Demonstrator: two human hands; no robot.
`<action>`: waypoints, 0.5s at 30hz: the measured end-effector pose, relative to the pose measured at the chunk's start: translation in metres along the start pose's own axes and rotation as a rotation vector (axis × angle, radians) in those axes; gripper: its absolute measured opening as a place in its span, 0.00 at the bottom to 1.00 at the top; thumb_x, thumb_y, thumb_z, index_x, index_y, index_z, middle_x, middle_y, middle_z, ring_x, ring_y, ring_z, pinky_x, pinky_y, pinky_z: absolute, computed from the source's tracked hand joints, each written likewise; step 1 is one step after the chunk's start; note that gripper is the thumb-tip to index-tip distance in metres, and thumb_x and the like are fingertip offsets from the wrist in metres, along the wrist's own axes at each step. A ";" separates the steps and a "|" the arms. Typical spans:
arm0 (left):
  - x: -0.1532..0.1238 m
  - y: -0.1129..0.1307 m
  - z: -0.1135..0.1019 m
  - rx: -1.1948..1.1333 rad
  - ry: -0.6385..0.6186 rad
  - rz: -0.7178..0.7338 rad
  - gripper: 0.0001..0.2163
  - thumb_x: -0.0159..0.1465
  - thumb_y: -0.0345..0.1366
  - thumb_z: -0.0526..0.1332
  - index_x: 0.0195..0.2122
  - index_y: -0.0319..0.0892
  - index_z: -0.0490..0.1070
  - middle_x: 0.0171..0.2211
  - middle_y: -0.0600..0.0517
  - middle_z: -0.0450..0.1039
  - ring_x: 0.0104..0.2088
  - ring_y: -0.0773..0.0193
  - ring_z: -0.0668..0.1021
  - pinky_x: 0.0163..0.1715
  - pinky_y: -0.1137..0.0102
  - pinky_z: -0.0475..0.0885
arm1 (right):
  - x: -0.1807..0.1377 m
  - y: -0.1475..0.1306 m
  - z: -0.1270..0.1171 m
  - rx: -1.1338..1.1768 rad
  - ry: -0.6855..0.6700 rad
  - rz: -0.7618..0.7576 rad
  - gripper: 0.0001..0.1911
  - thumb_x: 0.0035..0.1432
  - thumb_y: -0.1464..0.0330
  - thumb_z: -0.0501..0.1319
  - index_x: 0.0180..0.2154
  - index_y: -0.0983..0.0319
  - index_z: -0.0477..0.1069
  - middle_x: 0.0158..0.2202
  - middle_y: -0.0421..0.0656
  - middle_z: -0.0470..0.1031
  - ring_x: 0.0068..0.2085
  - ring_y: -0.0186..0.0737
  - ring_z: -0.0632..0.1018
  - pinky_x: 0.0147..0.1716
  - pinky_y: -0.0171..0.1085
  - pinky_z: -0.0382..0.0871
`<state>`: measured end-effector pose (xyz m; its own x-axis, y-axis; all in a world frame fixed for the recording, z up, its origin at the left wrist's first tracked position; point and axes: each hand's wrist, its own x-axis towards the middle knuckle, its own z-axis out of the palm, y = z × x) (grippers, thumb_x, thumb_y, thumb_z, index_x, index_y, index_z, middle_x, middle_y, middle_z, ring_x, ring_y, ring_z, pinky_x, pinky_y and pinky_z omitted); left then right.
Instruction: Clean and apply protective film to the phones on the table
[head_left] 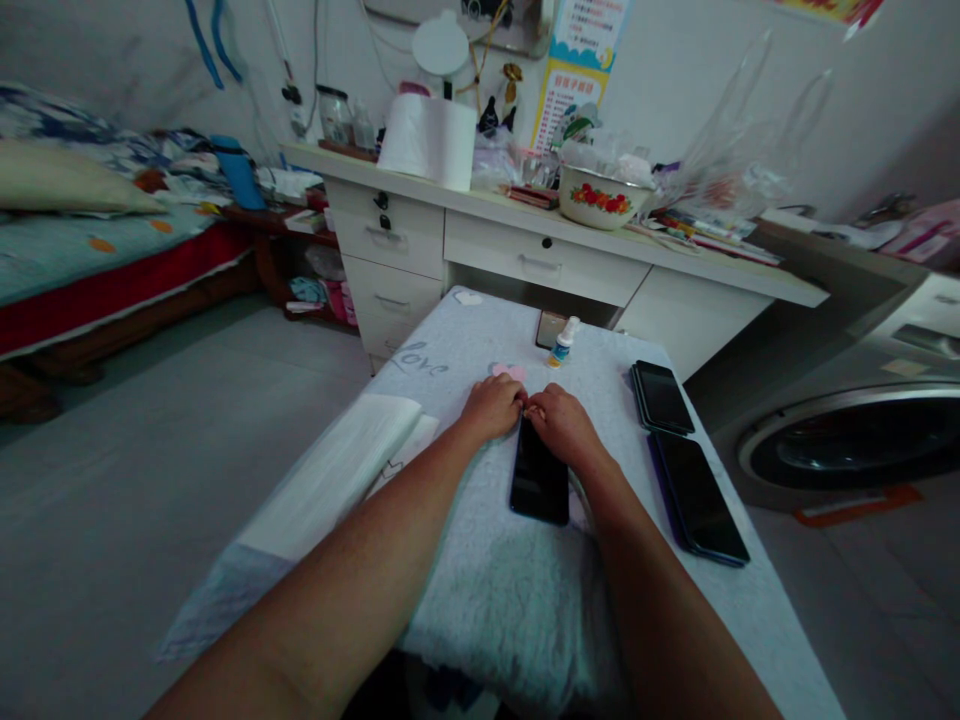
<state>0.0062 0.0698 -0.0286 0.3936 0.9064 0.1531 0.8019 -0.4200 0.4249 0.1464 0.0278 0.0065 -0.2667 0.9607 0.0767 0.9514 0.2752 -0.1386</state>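
Note:
A black smartphone (pixel 541 472) lies face up on the cloth-covered table (pixel 480 520). At its far end my left hand (pixel 493 405) and my right hand (pixel 559 420) meet, fingers curled and pinched together at the fingertips. Whatever small thing sits between the fingertips is too small to make out. Beyond my right hand stands a small white-capped spray bottle (pixel 564 342) with a blue label. Behind that bottle lies a brownish phone-like flat thing (pixel 550 328).
Dark phones (pixel 664 397) and a larger dark device (pixel 697 495) lie along the table's right side. White folded sheets (pixel 345 470) lie on the left. A white desk (pixel 495 240) holding a flowered bowl (pixel 602 197) and a tissue roll (pixel 429 140) stands behind; a washing machine (pixel 862 400) stands right.

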 end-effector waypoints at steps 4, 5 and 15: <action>0.000 0.000 0.001 -0.006 0.004 -0.001 0.11 0.63 0.34 0.54 0.41 0.46 0.75 0.45 0.49 0.73 0.48 0.58 0.73 0.47 0.63 0.66 | -0.001 0.000 -0.001 0.009 0.005 -0.001 0.13 0.63 0.70 0.53 0.41 0.63 0.76 0.38 0.46 0.71 0.39 0.37 0.72 0.39 0.33 0.60; 0.000 0.000 0.001 -0.006 0.006 0.002 0.11 0.63 0.34 0.54 0.41 0.46 0.75 0.45 0.49 0.73 0.48 0.58 0.73 0.47 0.63 0.66 | 0.000 0.000 -0.001 0.014 0.014 0.006 0.13 0.63 0.70 0.53 0.41 0.63 0.76 0.38 0.46 0.71 0.39 0.37 0.72 0.40 0.33 0.60; -0.001 0.003 -0.004 -0.004 -0.017 -0.009 0.11 0.63 0.34 0.54 0.41 0.45 0.75 0.45 0.49 0.73 0.48 0.58 0.73 0.48 0.64 0.67 | 0.004 0.000 0.005 0.035 0.053 0.078 0.14 0.65 0.69 0.51 0.42 0.63 0.76 0.39 0.47 0.70 0.40 0.37 0.72 0.41 0.33 0.60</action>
<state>0.0064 0.0681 -0.0243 0.3942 0.9092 0.1337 0.8036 -0.4116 0.4298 0.1442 0.0320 0.0018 -0.1824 0.9763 0.1162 0.9627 0.2014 -0.1810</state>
